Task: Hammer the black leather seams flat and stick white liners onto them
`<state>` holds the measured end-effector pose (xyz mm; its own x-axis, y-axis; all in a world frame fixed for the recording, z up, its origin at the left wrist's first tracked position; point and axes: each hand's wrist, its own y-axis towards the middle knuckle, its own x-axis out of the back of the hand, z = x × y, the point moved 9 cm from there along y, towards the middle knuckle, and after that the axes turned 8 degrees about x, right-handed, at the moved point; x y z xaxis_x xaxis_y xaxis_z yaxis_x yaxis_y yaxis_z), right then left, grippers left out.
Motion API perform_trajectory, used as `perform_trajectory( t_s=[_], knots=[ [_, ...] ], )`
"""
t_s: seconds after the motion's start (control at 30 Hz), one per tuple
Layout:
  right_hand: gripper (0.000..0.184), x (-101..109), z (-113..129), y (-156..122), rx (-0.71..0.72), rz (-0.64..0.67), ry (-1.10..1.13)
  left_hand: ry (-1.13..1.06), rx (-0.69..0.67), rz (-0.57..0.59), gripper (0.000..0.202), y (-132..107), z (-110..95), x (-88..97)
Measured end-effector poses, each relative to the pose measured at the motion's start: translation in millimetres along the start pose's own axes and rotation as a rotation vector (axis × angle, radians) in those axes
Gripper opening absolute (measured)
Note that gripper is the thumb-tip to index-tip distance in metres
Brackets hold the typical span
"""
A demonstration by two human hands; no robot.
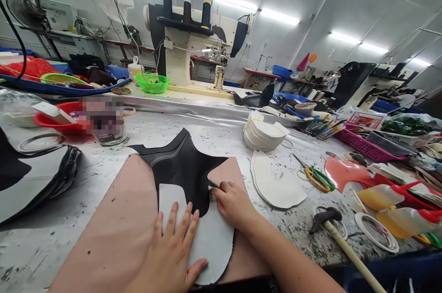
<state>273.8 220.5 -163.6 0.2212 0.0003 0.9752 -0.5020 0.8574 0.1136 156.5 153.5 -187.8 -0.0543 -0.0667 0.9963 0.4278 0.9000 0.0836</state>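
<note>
A black leather shoe-upper piece (183, 164) with pointed corners lies in front of me, with a pale grey backing panel (217, 237) at its near end. My left hand (176, 242) rests flat on that panel, fingers spread, and holds nothing. At the right side, the curled fingers of my right hand (231, 201) pinch the edge of the black leather. Both pieces lie over a pink sheet (117, 201). To the right are white curved pieces (276, 182), with a rolled white stack (264, 131) behind them.
At left is a stack of black-and-grey pieces (58, 173). A hammer (345, 242), tape roll (376, 233), green-handled scissors (319, 178) and glue bottles (383, 196) lie at right. A sewing machine (179, 58) stands behind, near a red bowl (51, 122).
</note>
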Motion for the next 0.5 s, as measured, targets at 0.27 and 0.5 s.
perform_trajectory(
  t_s=[0.27,0.5],
  knots=[
    [0.024,7,-8,10,-0.027,-0.034,0.014,-0.005,-0.059,-0.075,0.042,16,-19,25.1],
    [0.017,1,-2,25,0.099,-0.064,-0.076,-0.054,-0.199,-0.190,0.037,46,-37,26.5]
  ],
)
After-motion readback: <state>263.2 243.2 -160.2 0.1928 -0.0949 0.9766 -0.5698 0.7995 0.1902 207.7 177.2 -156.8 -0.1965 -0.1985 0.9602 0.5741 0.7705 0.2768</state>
